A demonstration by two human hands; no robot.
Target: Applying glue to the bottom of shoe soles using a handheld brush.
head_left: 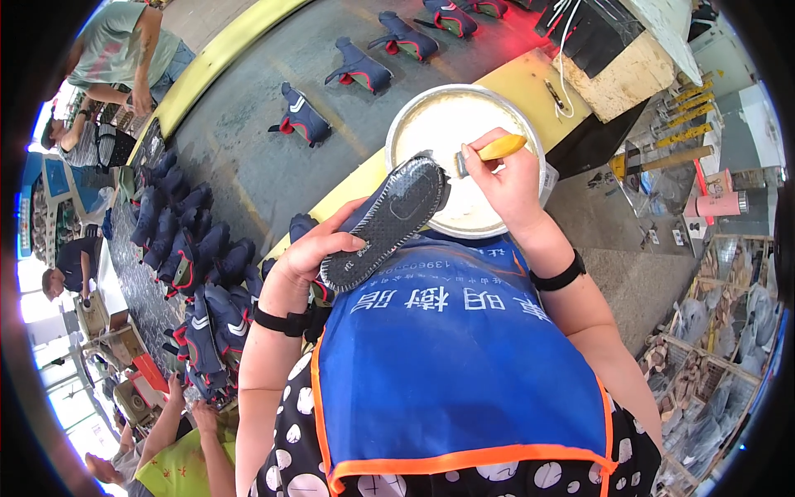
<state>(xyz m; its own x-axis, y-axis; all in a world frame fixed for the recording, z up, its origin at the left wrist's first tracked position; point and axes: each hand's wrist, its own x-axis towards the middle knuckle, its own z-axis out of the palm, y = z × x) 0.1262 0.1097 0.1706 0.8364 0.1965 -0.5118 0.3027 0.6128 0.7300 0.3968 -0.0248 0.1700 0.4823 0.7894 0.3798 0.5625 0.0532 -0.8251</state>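
Overhead, we look down on our own hands above a blue apron [464, 364]. L hand [310, 257] is wrapped tight around a dark shoe sole [389, 219], tread side up, gripped at the heel end w/ the toe jutting out past the grip toward the bowl. R hand [509, 186] pinches a brush w/ a yellow handle [497, 149]; its bristles sit at the sole's toe edge, just beyond the L grip. To do this well, we judge: keep the sole level, spread thin even coats right to the rim, avoid drips. Directly under the brush hand sits a round white bowl [414, 116], filled w/ pale, creamy liquid, likely glue. Far beyond the L grip, navy shoe uppers [302, 116] line a grey conveyor [248, 166].
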